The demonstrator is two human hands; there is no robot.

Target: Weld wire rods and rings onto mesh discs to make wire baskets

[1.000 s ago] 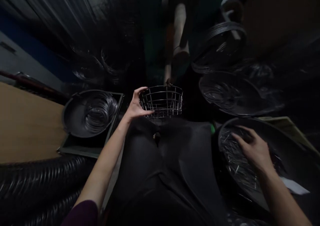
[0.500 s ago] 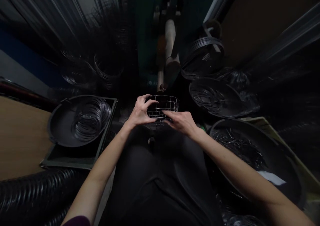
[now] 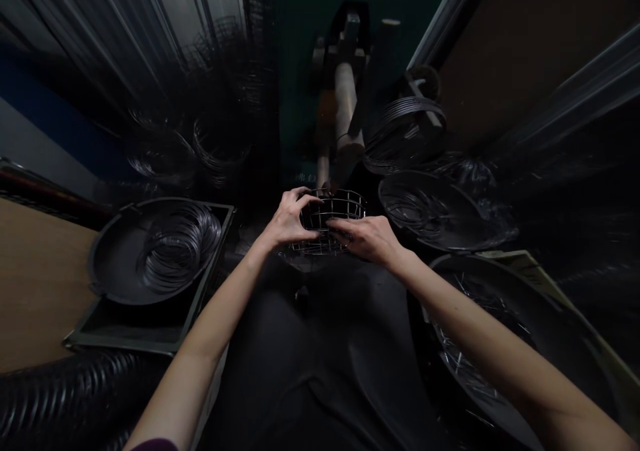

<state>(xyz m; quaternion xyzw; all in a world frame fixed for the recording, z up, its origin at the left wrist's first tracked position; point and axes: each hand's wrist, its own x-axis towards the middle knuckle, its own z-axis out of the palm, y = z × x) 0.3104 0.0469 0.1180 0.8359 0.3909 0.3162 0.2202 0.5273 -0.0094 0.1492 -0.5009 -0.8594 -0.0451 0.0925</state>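
Note:
A round wire basket (image 3: 345, 204) of metal mesh is held between my hands, just below the tip of a welding machine's electrode arm (image 3: 324, 171). My left hand (image 3: 291, 219) grips its left side, the thumb low and the fingers curved over the upper rim. On the near right side, my right hand (image 3: 367, 236) pinches the mesh with thumb and fingers close together. The right fingertips are partly dark, and I cannot make out whether a small wire piece is between them.
A dark pan (image 3: 117, 264) with wire rings (image 3: 183, 248) sits on a crate at left. To the right are a pan (image 3: 450, 234) of rings and a larger pan (image 3: 555, 324) with short wires. A black ribbed hose (image 3: 75, 394) lies lower left.
The basket and both hands have shifted slightly right in the view. The surroundings sit a little lower in the picture, and my right forearm now covers more of the large right pan.

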